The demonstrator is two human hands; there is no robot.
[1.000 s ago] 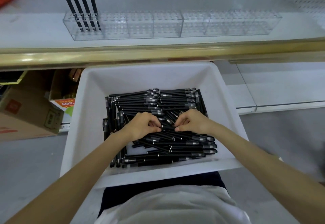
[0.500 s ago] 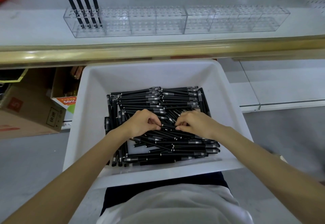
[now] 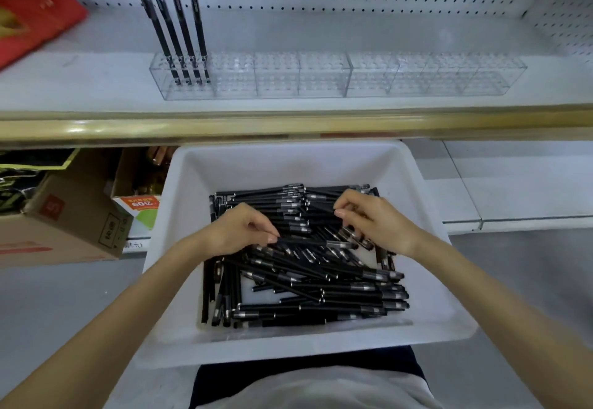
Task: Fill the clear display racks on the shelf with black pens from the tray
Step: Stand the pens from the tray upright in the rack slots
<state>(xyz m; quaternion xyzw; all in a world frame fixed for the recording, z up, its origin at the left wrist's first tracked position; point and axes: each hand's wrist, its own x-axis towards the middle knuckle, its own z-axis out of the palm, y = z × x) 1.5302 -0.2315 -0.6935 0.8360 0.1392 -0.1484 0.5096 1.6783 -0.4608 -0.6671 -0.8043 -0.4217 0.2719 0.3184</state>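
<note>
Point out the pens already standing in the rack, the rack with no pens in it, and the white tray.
standing pens (image 3: 184,33), head view, shaft of the third pen.
empty rack (image 3: 436,84), head view, its clear front wall.
white tray (image 3: 288,164), head view, bare far inner wall.

The person wears a pale grey-white top (image 3: 321,391), softly creased, with a band of dark navy or black cloth (image 3: 221,383) just beyond it across the lap, while the left forearm (image 3: 128,306) and right forearm (image 3: 481,296) are bare from wrist to the frame's edge.
</note>
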